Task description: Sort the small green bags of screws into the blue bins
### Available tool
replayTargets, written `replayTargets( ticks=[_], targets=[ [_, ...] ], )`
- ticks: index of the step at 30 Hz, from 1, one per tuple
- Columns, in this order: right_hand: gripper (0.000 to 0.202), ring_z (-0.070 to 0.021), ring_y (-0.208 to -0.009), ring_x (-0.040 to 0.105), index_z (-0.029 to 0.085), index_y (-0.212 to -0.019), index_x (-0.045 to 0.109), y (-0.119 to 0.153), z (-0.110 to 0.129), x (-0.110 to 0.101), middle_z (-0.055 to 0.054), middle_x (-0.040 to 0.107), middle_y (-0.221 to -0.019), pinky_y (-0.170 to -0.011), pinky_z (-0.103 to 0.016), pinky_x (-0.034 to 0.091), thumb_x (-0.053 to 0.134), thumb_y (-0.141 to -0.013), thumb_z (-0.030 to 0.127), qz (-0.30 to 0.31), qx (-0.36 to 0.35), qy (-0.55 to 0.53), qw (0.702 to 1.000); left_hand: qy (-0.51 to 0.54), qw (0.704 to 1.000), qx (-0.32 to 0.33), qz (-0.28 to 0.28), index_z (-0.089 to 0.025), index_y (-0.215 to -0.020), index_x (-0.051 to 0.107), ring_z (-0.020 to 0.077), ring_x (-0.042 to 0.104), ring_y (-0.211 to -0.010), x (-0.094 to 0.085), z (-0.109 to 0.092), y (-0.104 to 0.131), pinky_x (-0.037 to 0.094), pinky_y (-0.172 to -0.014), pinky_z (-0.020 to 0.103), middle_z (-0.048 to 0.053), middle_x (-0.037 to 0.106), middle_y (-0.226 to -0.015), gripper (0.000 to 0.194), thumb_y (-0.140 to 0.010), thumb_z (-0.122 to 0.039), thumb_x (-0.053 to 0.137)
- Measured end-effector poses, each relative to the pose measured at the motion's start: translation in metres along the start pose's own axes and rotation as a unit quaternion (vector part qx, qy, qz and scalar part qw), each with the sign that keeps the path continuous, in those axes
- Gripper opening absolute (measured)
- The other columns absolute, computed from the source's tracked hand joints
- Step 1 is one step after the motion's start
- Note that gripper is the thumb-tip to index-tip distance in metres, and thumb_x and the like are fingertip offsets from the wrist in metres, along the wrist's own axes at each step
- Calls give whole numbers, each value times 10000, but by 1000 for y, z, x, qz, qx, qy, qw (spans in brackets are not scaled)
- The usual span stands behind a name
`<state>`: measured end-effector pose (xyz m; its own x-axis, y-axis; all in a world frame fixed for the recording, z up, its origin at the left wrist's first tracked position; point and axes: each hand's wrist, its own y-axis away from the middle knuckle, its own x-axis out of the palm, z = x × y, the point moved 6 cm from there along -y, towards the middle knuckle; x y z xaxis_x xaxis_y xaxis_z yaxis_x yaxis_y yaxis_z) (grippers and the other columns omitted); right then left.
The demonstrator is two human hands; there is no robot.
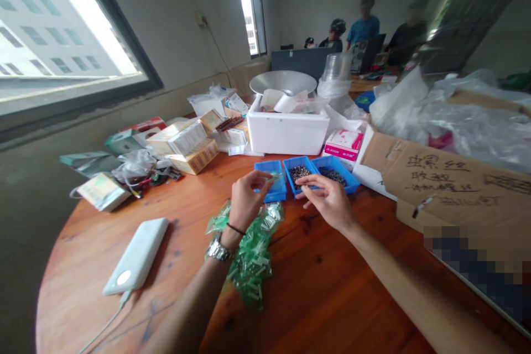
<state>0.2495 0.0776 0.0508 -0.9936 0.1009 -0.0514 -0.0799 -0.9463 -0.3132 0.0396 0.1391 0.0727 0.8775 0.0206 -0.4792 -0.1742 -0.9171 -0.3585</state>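
Green packets [251,263]: small plastic bags with pale, slender pieces inside, heaped loosely on the worktop [315,287] just below the centre of the frame, partly hidden by the left hand [243,199].
Packet handling: probably very light and limp, with slippery film and stiffer contents; bags may cling together and lift in twos.
Packet hold: a thumb-and-finger pinch on a loose edge or corner looks best, off the hard pieces.
Small metal parts [299,172]: in the middle blue tray [296,162]; likely light, hard and easily dropped, better suited to fingertips than palm.
Darker parts [332,175]: in the right blue tray [353,183]; likely handle the same way.
Left grip: raised at the left blue tray [275,197], thumb and fingers drawn close; I cannot tell whether anything is pinched.
Right grip: the right hand [329,202] is at the middle blue tray, fingers loosely curled; I cannot tell whether a tiny part sits between them.
Packets from the grip: lower in the frame than both sets of fingertips, mostly around the left wrist, with the right hand apart from them.
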Motion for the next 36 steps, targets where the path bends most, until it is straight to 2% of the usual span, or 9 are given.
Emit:
replayTargets(
  ticks=[7, 11, 15, 18, 21, 25, 30, 33, 36],
  targets=[
    [327, -217, -694, 811, 157, -1063, 729, 2, 9, 1, -127, 787, -1132, -463, -226, 607, 707, -953, 464, 33, 9, 11, 999, -240, 969, 43, 33, -193, -928, 819, 283, 695, -972, 6, 22, -30, 523, -940, 427, 89, 791, -930, 132, -922, -246, 698],
    [311, -189, -635, 784, 158, -1028, 723, 2, 12, -2, -116, 792, -1092, -438, -219, 575, 690, -959, 459, 38, 15, 26, 999, -334, 938, 84, 47, -222, -940, 841, 388, 527, -1222, 8, 26, -12, 467, -1011, 575, 131, 714, -1187, 212, -954, -370, 689],
    [203, -150, -527, 695, 170, -960, 730, 9, 2, 6, -53, 776, -836, -448, -234, 536, 662, -980, 360, 94, 21, 119, 988, -302, 943, 142, 15, -264, -1054, 827, 371, 435, -1308, -9, 13, 17, 412, -1100, 602, 106, 640, -1337, 214, -998, -337, 634],
    [91, -202, -690, 721, 183, -991, 768, 23, -6, 30, -53, 764, -852, -664, -330, 623, 736, -908, 205, 160, -60, 260, 951, -256, 953, 163, 0, -248, -1036, 809, 323, 486, -1250, -23, 3, 33, 414, -1130, 558, 96, 664, -1266, 220, -1017, -285, 593],
    [352, -302, -1145, 671, 189, -1212, 765, 38, -11, 61, -134, 727, -1192, -990, -450, 599, 745, -874, 91, 193, -192, 350, 897, -231, 959, 165, 5, -243, -1015, 798, 305, 525, -1214, -29, -2, 40, 442, -1113, 527, 88, 686, -1210, 205, -1008, -253, 593],
    [229, -300, -1176, 628, 217, -1120, 813, 44, -22, 90, -114, 741, -1203, -1023, -474, 571, 733, -931, 115, 224, -258, 378, 860, -212, 963, 165, -13, -236, -990, 790, 293, 555, -1193, -28, -7, 40, 460, -1098, 501, 83, 699, -1178, 204, -1002, -232, 587],
    [110, -252, -946, 720, 204, -961, 823, 33, -15, 71, -83, 814, -967, -882, -396, 593, 719, -973, 172, 140, -228, 260, 928, -157, 977, 146, -17, -219, -935, 782, 272, 636, -1086, -23, -13, 41, 509, -1016, 452, 83, 746, -1070, 267, -1028, -279, 539],
    [124, -195, -701, 709, 191, -927, 813, 22, -14, 34, -68, 803, -851, -658, -312, 582, 756, -945, 299, 30, -92, 111, 989, -82, 993, 86, 12, -205, -921, 776, 244, 706, -951, -20, -14, 37, 555, -923, 403, 70, 784, -979, 286, -1025, -336, 544],
    [297, -133, -500, 580, 181, -882, 774, 18, -17, 8, -9, 696, -649, -463, -249, 481, 812, -872, 475, -20, 55, -60, 996, 45, 995, 0, 93, -178, -1015, 767, 232, 744, -889, -8, -15, 30, 602, -808, 350, 88, 799, -960, 311, -997, -440, 602]
  ],
)
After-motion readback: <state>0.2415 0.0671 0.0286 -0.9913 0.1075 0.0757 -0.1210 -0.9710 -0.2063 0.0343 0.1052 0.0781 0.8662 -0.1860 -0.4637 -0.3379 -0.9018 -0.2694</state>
